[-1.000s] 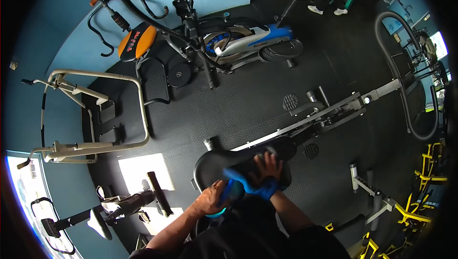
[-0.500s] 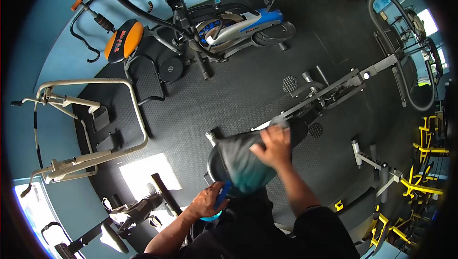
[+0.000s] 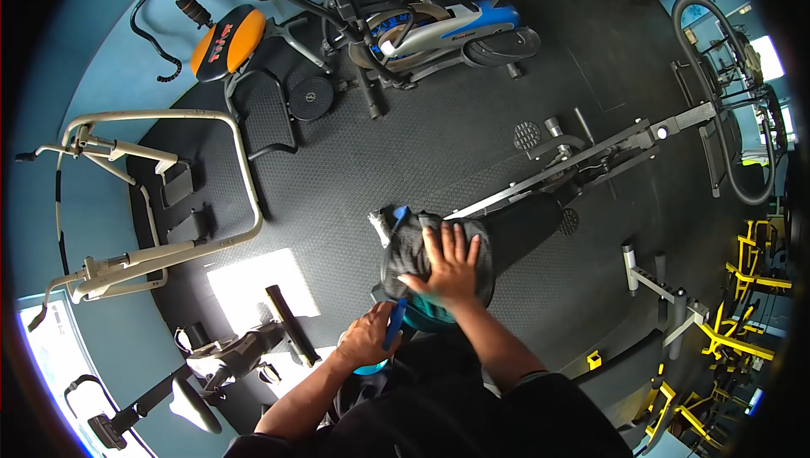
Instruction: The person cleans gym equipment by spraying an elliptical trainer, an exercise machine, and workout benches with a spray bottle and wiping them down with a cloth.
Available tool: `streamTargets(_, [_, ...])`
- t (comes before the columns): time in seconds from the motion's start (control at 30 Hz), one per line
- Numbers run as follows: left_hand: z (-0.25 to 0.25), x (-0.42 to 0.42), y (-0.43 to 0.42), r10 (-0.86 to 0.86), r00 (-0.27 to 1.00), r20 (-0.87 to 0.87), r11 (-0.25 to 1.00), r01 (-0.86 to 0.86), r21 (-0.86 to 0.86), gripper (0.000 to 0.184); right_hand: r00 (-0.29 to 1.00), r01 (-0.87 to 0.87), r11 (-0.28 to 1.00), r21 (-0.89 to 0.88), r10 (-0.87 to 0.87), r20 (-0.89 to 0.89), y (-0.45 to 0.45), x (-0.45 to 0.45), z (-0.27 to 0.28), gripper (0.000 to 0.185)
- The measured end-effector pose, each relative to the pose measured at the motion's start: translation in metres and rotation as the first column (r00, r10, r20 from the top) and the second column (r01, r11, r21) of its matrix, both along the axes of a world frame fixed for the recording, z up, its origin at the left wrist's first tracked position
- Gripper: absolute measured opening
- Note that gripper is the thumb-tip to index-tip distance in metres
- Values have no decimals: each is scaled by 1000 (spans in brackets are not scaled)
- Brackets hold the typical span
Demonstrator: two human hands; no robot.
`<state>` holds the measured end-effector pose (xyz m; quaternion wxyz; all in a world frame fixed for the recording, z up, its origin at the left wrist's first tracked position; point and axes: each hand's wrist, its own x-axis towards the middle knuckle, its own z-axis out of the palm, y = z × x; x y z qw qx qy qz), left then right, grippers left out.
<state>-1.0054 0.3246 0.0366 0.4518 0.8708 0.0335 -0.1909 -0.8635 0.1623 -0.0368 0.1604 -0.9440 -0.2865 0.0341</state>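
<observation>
Okay, left hand (image 3: 364, 341): you're gripping a blue object (image 3: 394, 325).
Right hand (image 3: 453, 279): you're resting it splayed on dark cloth (image 3: 411, 245), over the seat (image 3: 527, 234).

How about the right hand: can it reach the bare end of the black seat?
Probably yes: the right hand lies on the dark cloth over the same black seat, and nothing visible blocks the way to its bare end.

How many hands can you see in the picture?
2: the left hand grips a blue thing, and the right hand is spread over the black seat. I see no others.
</observation>
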Motion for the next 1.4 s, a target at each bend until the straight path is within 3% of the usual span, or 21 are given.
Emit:
streamTargets(0.13, [15, -24, 18, 90, 995, -37, 996, -89, 31, 52, 994, 111, 960, -256, -106, 33, -39, 65, -2, 73])
streamTargets(0.23, [16, -40, 27, 148, 985, -92, 989, -149, -1, 52, 840, 121, 847, -518, -366, -401, 16, 94, 15, 56])
streamTargets(0.3, [17, -45, 27, 164, 979, -118, 985, -168, -27, 52, 706, 102, 925, -366, -326, -628, 58, 78, -6, 48])
streamTargets(0.37, [17, -42, 21, 113, 986, -122, 993, -117, -20, 52, 981, -41, 981, -192, 3, -194, 82, 29, -14, 46])
streamTargets(0.47, [-7, -42, 3, 62, 995, -77, 998, -64, -21, 51, 976, -213, 962, 170, 216, 5, 65, 20, -14, 36])
streamTargets(0.53, [-10, -42, -8, 5, 991, -136, 999, -11, -42, 51, 886, 82, 992, -92, -115, -450, 54, 56, 10, 44])
streamTargets(0.6, [-1, -32, -16, -133, 959, -249, 991, 123, -58, 51, 827, 81, 920, -384, -277, -490, 31, 100, -12, 54])
streamTargets(0.63, [-5, -35, -20, -135, 960, -247, 990, 121, -69, 51, 803, -49, 946, -320, -153, -576, 26, 109, -22, 51])
streamTargets(0.7, [-15, -39, -27, -151, 972, -180, 988, 141, -67, 53, 734, 85, 915, -394, -326, -596, 55, 90, 11, 47])
streamTargets(0.77, [-16, -41, -25, -173, 974, -144, 982, 159, -102, 55, 885, 78, 969, -234, -176, -431, 74, 46, 21, 39])
streamTargets(0.83, [-17, -50, -17, -136, 984, -114, 988, 125, -94, 54, 996, -77, 992, 102, 72, 55, 64, -19, 4, 35])
streamTargets(0.9, [-22, -67, -2, -134, 988, -80, 988, 127, -90, 55, 969, -149, 894, 422, 217, -117, 43, -69, -20, 50])
streamTargets(0.97, [-17, -76, 10, -129, 990, -51, 989, 125, -76, 55, 885, -294, 937, 186, 341, -317, 3, -97, -8, 68])
streamTargets(1.0, [-5, -76, 16, -107, 986, -125, 993, 100, -59, 55, 811, -287, 931, 228, 362, -459, -13, -100, -6, 78])
streamTargets(1.1, [17, -80, 23, -46, 966, -255, 998, 57, 35, 57, 890, -258, 964, -63, 211, -404, -21, -78, 28, 86])
streamTargets(1.13, [14, -86, 22, -33, 983, -183, 994, 51, 96, 59, 932, -182, 983, -18, 166, -322, -5, -75, 11, 95])
streamTargets(1.17, [17, -86, 19, -12, 989, -148, 992, 31, 123, 59, 979, -67, 995, 76, 80, -186, 19, -70, 8, 92])
streamTargets(1.23, [8, -93, 11, 37, 998, -51, 989, -30, 142, 56, 970, -4, 994, 108, 30, -241, 72, -50, -10, 73])
streamTargets(1.3, [34, -67, -10, 80, 972, -223, 989, -49, 138, 51, 998, -43, 934, -354, 53, 19, 134, -46, -52, 30])
streamTargets(1.33, [31, -69, -17, 95, 976, -197, 990, -71, 125, 52, 891, -436, 804, -404, 321, -322, 129, -27, -10, 33])
streamTargets(1.4, [37, -73, -33, 155, 958, -243, 987, -139, 83, 56, 872, -479, 712, -513, 454, -184, 129, -46, -30, 37])
